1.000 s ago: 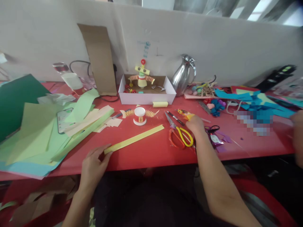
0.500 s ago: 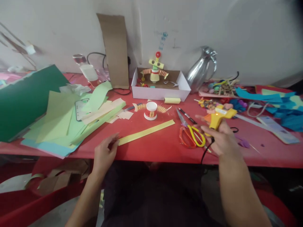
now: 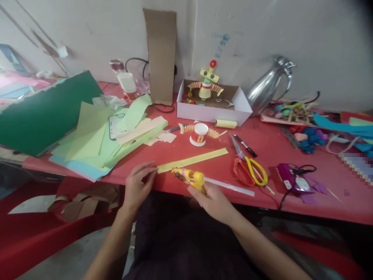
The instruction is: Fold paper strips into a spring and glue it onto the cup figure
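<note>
My left hand pinches the near left end of a long yellow paper strip lying slantwise on the red tabletop. In my right hand is a yellow hot glue gun, held with its nozzle pointing left toward that same end of the strip. A clear glue stick sticks out of the back of the gun. Beyond the strip stands a red and white paper cup with folded paper arms. Scissors with red and yellow handles lie to the right of the strip.
Coloured paper sheets and a phone lie at left. A white box holds a paper robot figure. A metal jug leans behind, and a purple power block with a cable sits at right.
My right hand has brought the glue gun from the right side over to the strip's left end. My left hand stays at that end. The view has shifted.
</note>
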### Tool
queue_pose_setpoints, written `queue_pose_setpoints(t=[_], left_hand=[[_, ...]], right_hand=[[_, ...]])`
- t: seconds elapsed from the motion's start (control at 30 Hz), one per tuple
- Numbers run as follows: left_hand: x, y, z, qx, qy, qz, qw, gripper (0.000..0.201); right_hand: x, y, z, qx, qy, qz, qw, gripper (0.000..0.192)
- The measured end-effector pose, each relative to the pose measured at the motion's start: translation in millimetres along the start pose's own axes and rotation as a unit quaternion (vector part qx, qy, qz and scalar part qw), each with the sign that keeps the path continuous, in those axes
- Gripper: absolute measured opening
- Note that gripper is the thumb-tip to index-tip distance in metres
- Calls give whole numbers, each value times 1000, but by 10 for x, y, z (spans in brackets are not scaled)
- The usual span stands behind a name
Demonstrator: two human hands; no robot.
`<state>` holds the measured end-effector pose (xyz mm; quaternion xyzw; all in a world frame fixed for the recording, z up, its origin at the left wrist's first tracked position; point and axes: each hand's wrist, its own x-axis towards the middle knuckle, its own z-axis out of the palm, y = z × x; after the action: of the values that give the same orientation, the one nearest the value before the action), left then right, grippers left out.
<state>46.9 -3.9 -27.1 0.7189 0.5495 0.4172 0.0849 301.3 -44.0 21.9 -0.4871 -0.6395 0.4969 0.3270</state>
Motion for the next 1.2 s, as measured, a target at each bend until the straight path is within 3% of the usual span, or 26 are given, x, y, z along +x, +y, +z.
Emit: queue_pose_setpoints(t=[0.13,0.43,0.7,1.2], left_hand=[[4,-14,72,26,13,3,1000,15],[-48,0,43,10,-3,24,1000,15],[-68,-38,31,10,-15,40,999,17],[-40,-32,15,5,-21,31,999,17]], right_hand=[[140,-26,62,10,-10,-27,1000,37],[258,-51,203,-28,-19,6,999,35],[249,-51,196,-42,-14,31,999,36],[166,116,-140,-26,49,87,995,42]])
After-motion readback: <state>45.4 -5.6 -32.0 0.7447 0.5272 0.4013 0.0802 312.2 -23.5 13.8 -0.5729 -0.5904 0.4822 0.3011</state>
